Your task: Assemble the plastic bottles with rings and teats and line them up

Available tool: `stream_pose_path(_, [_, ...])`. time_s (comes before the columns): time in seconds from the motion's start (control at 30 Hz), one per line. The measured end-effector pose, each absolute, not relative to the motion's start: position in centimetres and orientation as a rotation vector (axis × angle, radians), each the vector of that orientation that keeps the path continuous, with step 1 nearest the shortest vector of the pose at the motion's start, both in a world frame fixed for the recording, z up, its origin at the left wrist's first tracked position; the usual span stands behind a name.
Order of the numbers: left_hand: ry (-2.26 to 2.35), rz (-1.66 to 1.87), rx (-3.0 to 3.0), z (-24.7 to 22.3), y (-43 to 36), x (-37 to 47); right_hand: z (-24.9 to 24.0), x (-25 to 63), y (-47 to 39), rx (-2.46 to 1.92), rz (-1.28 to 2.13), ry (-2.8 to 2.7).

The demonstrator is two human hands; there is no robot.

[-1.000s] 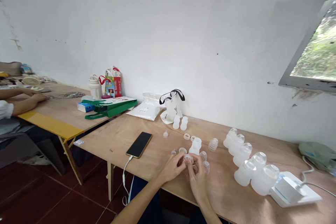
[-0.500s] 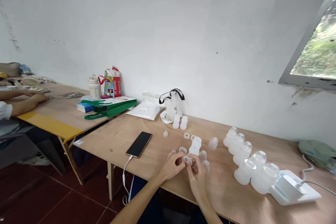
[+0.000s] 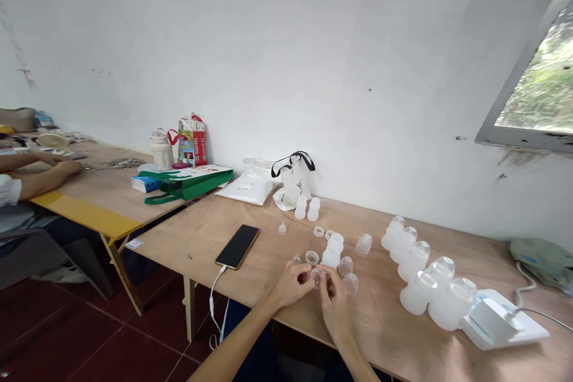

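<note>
Low over the table's front edge, my left hand and my right hand are closed on one small translucent piece, which looks like a baby bottle nipple; fingers cover much of it. Just beyond them lie a white collar ring and a frosted baby bottle. Two clear domed caps sit to the right of my right hand. Another nipple stands farther back, near two more rings. Part of a further nipple shows beside my left hand.
Several capped bottles stand on the right, by a white box with a cable. Stacked caps and two small bottles are farther back. A charging phone lies left. Another person's hands rest on the neighbouring table.
My fingers have shifted slightly around the small piece, and it appears turned between them. The things on the table stay where they were.
</note>
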State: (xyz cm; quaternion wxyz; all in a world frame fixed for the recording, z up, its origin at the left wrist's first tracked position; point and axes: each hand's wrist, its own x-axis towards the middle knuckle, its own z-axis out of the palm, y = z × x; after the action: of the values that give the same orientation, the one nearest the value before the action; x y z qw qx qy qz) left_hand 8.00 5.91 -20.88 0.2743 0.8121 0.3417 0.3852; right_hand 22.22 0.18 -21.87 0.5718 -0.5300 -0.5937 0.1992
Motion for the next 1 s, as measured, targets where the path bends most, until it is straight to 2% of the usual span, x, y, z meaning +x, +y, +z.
stream_pose_path(1.0, [0.904, 1.159, 1.915, -20.0, 5.1, 7.8, -19.9, 21.6, -1.1, -1.158, 0.536, -1.436])
